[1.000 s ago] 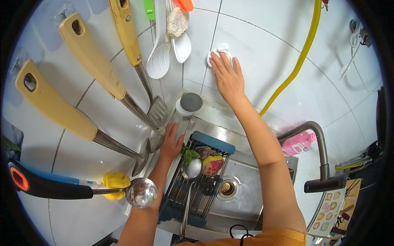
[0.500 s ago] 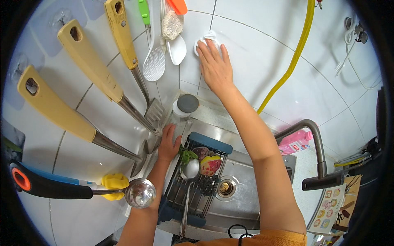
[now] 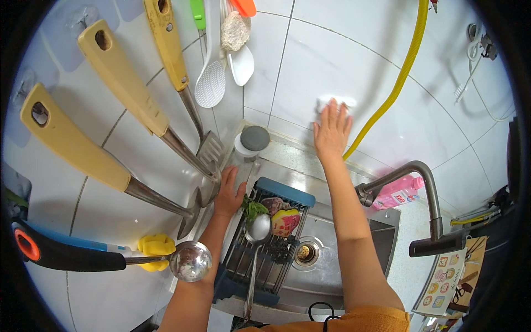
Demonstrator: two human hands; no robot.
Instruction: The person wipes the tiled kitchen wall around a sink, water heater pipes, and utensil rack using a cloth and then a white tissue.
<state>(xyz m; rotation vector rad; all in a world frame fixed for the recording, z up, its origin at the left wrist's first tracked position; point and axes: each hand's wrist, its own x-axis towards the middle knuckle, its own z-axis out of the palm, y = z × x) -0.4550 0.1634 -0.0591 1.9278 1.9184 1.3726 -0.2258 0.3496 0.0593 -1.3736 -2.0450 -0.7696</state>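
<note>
Against the white tiled wall [image 3: 381,105], my right hand [image 3: 332,133] presses a white cloth [image 3: 345,102] under outstretched fingertips. The palm hides part of the cloth. My left hand [image 3: 228,193] rests with fingers spread on the counter's left edge, holding nothing. It is just left of the sink's drain rack [image 3: 282,193] and below a clear jar with a grey lid [image 3: 255,138]. On the rack lie a big spoon [image 3: 258,228], green leaves [image 3: 254,209] and a pink and yellow sponge-like piece [image 3: 285,222].
Spatulas and ladles with yellow handles [image 3: 124,77] hang at the left, close to my left arm. A steel ladle [image 3: 190,261] hangs over that forearm. Right of my right arm are a yellow hose [image 3: 399,77], a faucet [image 3: 431,193] and a pink bottle [image 3: 397,193].
My right hand has slid the white cloth across the wall, to the right and downward. My left hand stays in place on the counter's edge.
</note>
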